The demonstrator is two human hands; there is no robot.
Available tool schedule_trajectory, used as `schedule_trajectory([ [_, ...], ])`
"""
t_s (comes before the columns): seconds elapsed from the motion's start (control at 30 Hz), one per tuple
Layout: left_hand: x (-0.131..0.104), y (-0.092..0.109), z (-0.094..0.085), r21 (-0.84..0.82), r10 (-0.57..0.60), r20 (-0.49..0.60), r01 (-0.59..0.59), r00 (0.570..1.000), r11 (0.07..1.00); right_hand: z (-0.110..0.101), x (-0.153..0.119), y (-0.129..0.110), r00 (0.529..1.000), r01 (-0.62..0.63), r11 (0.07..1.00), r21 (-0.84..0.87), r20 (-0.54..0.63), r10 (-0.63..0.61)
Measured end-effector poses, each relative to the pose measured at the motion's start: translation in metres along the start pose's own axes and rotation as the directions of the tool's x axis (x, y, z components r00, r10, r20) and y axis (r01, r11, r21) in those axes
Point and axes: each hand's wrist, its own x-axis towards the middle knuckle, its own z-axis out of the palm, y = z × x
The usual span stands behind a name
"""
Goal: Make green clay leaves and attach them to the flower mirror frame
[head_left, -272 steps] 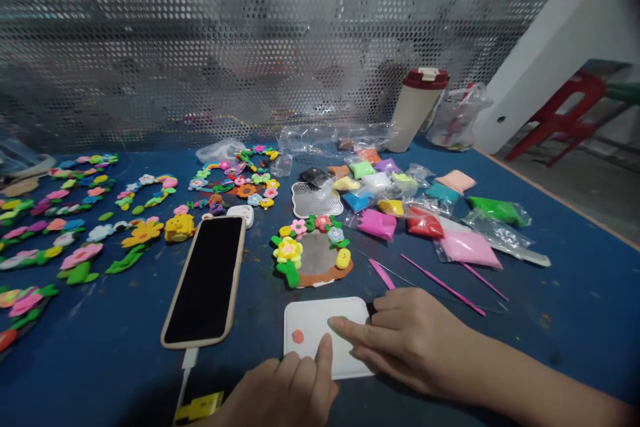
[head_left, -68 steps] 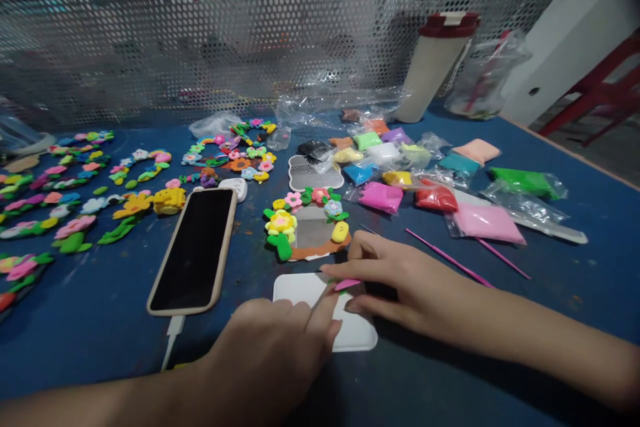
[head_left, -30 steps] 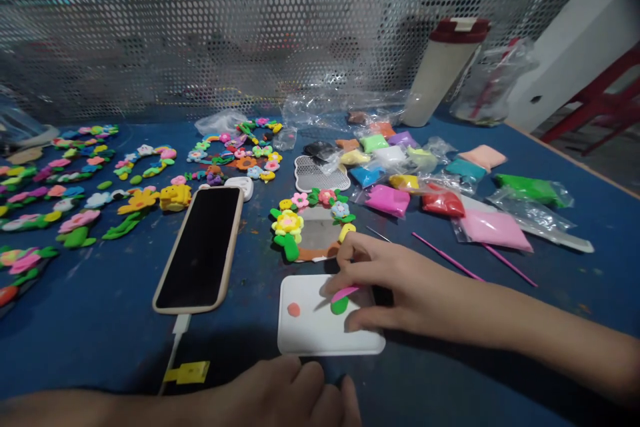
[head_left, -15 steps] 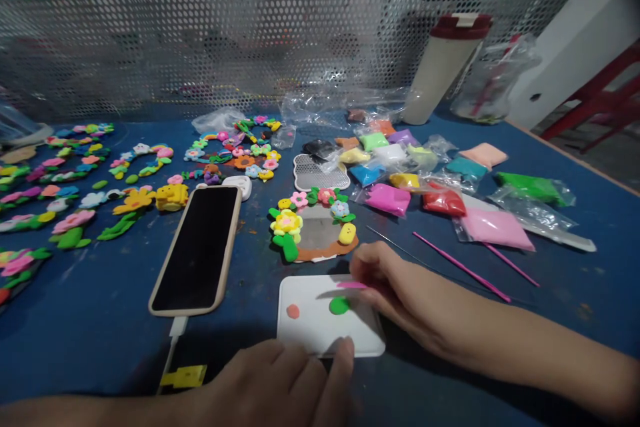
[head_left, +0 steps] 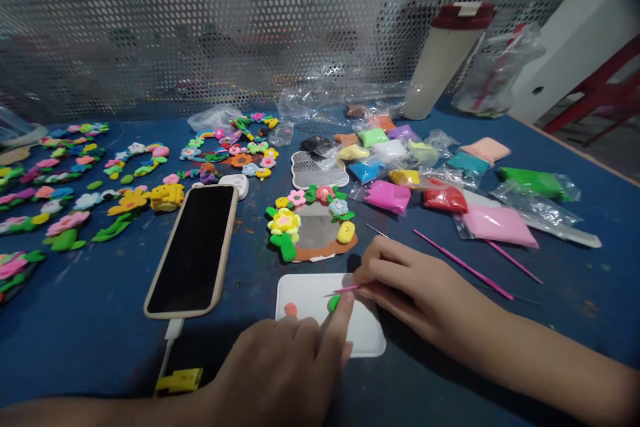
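Observation:
A white board (head_left: 307, 290) lies in front of me on the blue table. On it are a salmon-coloured clay piece (head_left: 291, 309) and a green clay piece (head_left: 333, 303). My left hand (head_left: 285, 360) reaches over the board's front edge, its index finger extended onto the green piece and partly covering it. My right hand (head_left: 393, 280) pinches a thin pink tool (head_left: 346, 289), whose tip points left just above the green piece. Behind the board lies a small mirror (head_left: 320, 227) with a frame of clay flowers and leaves.
A phone (head_left: 193, 250) with a cable lies at the left, near several flower-decorated clay frames (head_left: 137, 160). Bagged coloured clay (head_left: 387, 197), pink sticks (head_left: 463, 264) and a tumbler (head_left: 450, 60) are at the right. A perforated metal screen (head_left: 225, 27) stands behind.
My left index finger has moved up the board onto the green piece. The pink tool in my right hand has turned and now shows as a thin line beside that piece.

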Motion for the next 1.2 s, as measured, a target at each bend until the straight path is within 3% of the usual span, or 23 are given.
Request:
schedule_trajectory([
  [0.33,-0.0018,-0.002,-0.0059,-0.001,0.06,-0.081,-0.061,0.995,0.998,0.0027,-0.0036,-0.0003,0.998,-0.059,0.996,0.066,-0.022,0.061],
  [0.43,-0.0048,-0.0002,-0.0076,0.022,0.087,-0.147,-0.085,0.985,0.996,0.0024,-0.0044,-0.0022,0.998,-0.031,0.996,0.083,-0.045,0.035],
  [0.57,-0.0062,0.0021,-0.0058,0.001,0.034,-0.178,-0.035,0.983,0.999,0.0044,-0.0045,-0.0054,0.998,0.034,0.998,0.06,-0.06,-0.03],
  [0.77,-0.0039,0.0005,-0.0053,-0.031,0.065,-0.083,-0.067,0.994,0.997,0.0074,-0.0034,-0.005,0.999,0.044,0.998,0.035,-0.002,-0.044],
  [1.2,-0.0054,-0.0014,-0.0034,-0.089,0.055,0.019,-0.054,0.998,0.995,0.0073,-0.0046,-0.0023,0.997,0.076,0.996,-0.044,0.023,-0.075],
])
